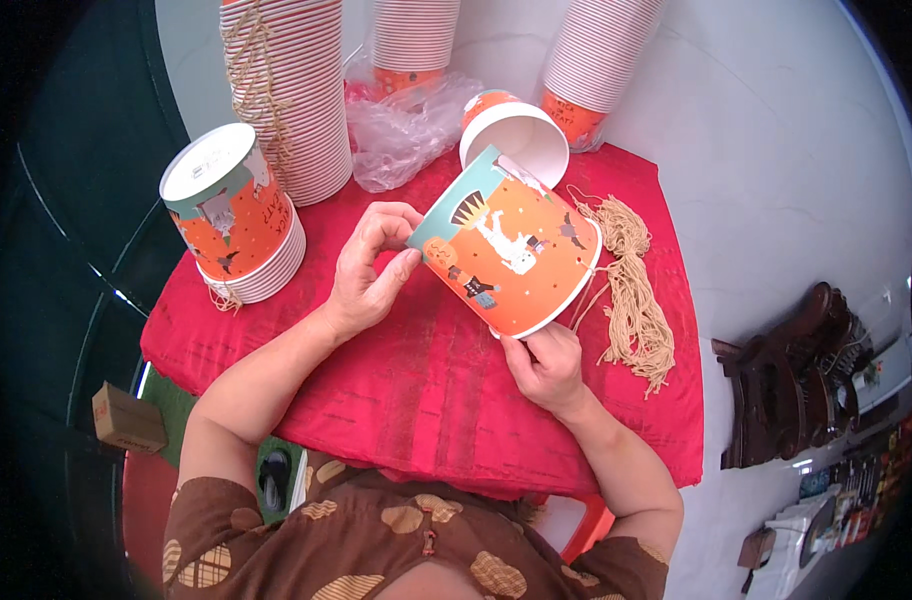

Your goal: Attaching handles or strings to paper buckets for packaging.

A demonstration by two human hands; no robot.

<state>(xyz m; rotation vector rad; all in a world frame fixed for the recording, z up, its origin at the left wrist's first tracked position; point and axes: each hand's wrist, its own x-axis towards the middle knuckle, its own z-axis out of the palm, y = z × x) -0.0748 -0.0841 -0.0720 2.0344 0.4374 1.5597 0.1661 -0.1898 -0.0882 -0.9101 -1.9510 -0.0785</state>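
Note:
Above the table I hold an orange paper bucket on its side, printed with Halloween figures and a teal band. My left hand has its thumb and fingers closed at the teal end. My right hand pinches the white rim at the lower edge. Thin strands of twine run from that rim to a tan twine bundle lying just right of the bucket. Behind, another paper bucket lies tipped, its white inside showing. What the fingertips do behind the bucket is hidden.
A short stack of upside-down buckets stands at the left on the red tablecloth. Tall bucket stacks rise at the back beside a crumpled clear plastic bag. A cardboard box sits at lower left.

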